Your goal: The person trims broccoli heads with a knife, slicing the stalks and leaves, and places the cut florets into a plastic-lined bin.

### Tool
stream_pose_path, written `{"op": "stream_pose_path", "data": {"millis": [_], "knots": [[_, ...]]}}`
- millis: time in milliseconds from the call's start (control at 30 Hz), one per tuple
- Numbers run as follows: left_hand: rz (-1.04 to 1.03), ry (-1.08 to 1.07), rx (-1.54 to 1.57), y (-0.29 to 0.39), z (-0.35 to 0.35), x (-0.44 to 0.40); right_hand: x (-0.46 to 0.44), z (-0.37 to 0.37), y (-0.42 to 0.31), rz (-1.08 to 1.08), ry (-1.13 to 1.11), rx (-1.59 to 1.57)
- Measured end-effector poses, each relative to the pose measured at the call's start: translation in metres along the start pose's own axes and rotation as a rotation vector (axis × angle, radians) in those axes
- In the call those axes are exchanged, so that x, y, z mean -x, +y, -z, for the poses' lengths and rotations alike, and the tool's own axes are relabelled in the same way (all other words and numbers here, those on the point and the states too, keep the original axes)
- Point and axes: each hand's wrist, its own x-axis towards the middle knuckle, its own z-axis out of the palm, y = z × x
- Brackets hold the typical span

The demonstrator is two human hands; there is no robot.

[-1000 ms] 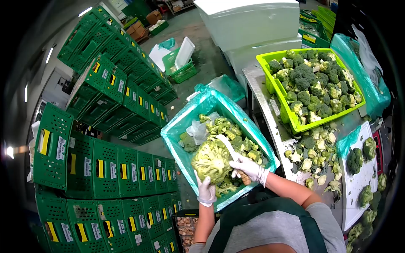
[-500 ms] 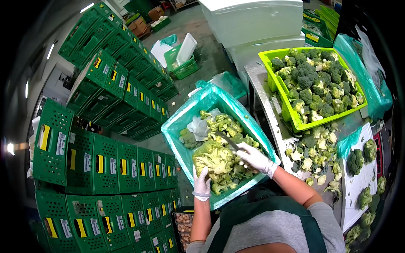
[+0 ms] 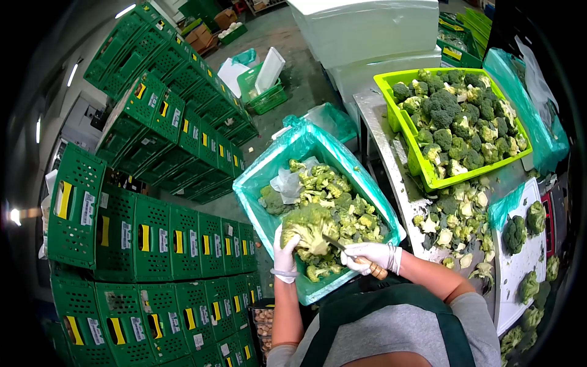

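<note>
My gloved left hand (image 3: 285,252) grips a large head of broccoli (image 3: 309,225) from its left side, over the front of a box lined with green plastic (image 3: 244,177). In my gloved right hand (image 3: 370,257) is a knife (image 3: 373,269); its wooden handle shows below the fingers. The dark blade points up and left, its tip at the pale stem of the broccoli. Cut broccoli florets (image 3: 361,217) fill much of the box behind and to the right. A crumpled clear plastic scrap (image 3: 286,185) lies among them.
A lime-green crate (image 3: 416,162) heaped with broccoli stands on a metal table (image 3: 385,131) at the right, beside stem trimmings (image 3: 455,226). Broccoli heads rest on a white board (image 3: 510,275). Stacked green crates (image 3: 153,244) line the left. White foam boxes (image 3: 367,37) stand behind.
The broccoli head has been turned so its stem faces right and down. My right hand has moved down and left, bringing the blade from above the florets to the stem.
</note>
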Motion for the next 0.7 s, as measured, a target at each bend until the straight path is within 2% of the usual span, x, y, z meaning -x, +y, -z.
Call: {"op": "stream_pose_path", "data": {"millis": [67, 133, 167, 200, 233, 267, 300, 333, 400, 467, 500, 533, 600, 667, 700], "knots": [[-0.034, -0.033, -0.069, 0.006, 0.005, -0.007, 0.001, 0.0, 0.01, -0.059, -0.01, -0.013], [-0.035, 0.017, -0.118, 0.005, 0.002, -0.007, 0.0, 0.002, 0.01, -0.034, -0.05, -0.067], [-0.084, 0.064, -0.179, 0.004, -0.001, -0.008, 0.002, -0.001, 0.009, -0.057, 0.027, -0.072], [-0.133, 0.11, -0.24, 0.004, -0.002, -0.01, 0.008, -0.006, 0.005, -0.13, -0.024, -0.027], [-0.422, 0.235, -0.654, -0.004, 0.006, -0.02, 0.015, -0.018, 0.001, -0.101, -0.203, 0.131], [-0.598, 0.316, -0.911, -0.008, 0.016, -0.029, 0.023, -0.028, -0.006, -0.073, -0.379, 0.295], [-0.54, 0.361, -0.835, -0.01, 0.029, -0.03, 0.028, -0.035, -0.011, 0.0, -0.386, 0.392], [-0.497, 0.391, -0.758, -0.006, 0.039, -0.034, 0.032, -0.04, -0.019, -0.029, -0.241, 0.373], [-0.272, 0.305, -0.122, 0.006, 0.045, -0.028, 0.015, 0.001, -0.013, 0.225, 0.01, 0.341], [-0.056, 0.276, 0.143, 0.018, 0.04, -0.013, 0.007, 0.01, -0.016, 0.257, 0.447, 0.351], [-0.038, 0.171, 0.421, -0.003, 0.058, -0.021, 0.005, 0.009, -0.014, 0.279, 0.476, 0.393], [0.043, 0.199, 0.484, -0.004, 0.053, -0.016, 0.003, 0.008, -0.014, 0.304, 0.508, 0.435], [0.075, -0.03, 0.534, -0.008, 0.048, -0.013, -0.001, -0.002, -0.014, 0.262, 0.49, 0.439], [0.048, 0.013, 0.438, -0.015, 0.034, -0.008, -0.008, -0.007, -0.015, 0.236, 0.484, 0.382], [0.095, 0.042, 0.552, -0.017, 0.028, -0.005, -0.012, -0.008, -0.015, 0.255, 0.47, 0.344]]}}
